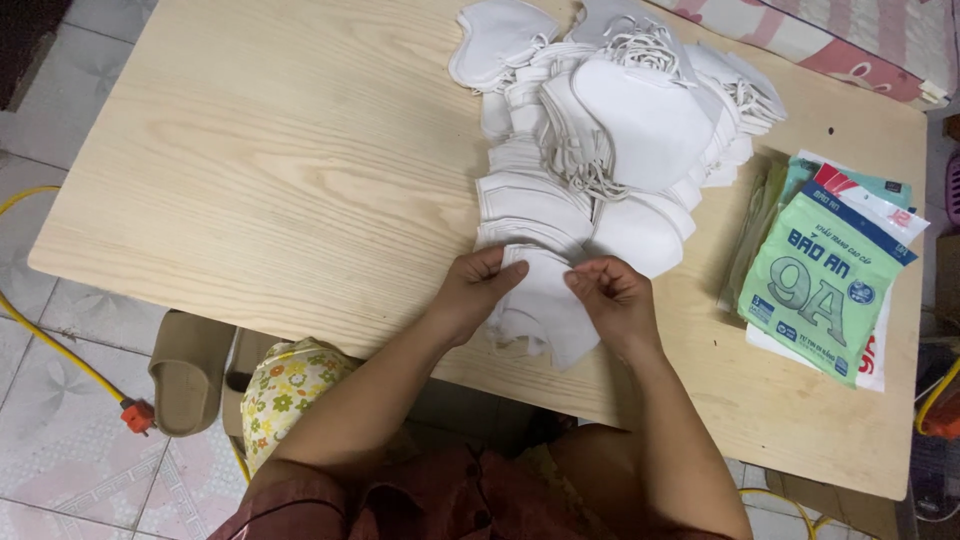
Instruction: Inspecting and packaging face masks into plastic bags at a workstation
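A big heap of white face masks (610,130) with ear loops lies on the light wooden table (280,160), spreading from the far edge toward me. At the near edge of the heap my left hand (475,292) and my right hand (612,297) both pinch a small stack of folded white masks (545,305), one hand on each side of its top edge. The stack rests on the table near its front edge.
A pile of green and white printed plastic bags (825,285) lies at the right of the table. Under the table's front edge are a tan slipper (185,370), a yellow cable (50,345) with an orange plug, and floral cloth (285,390).
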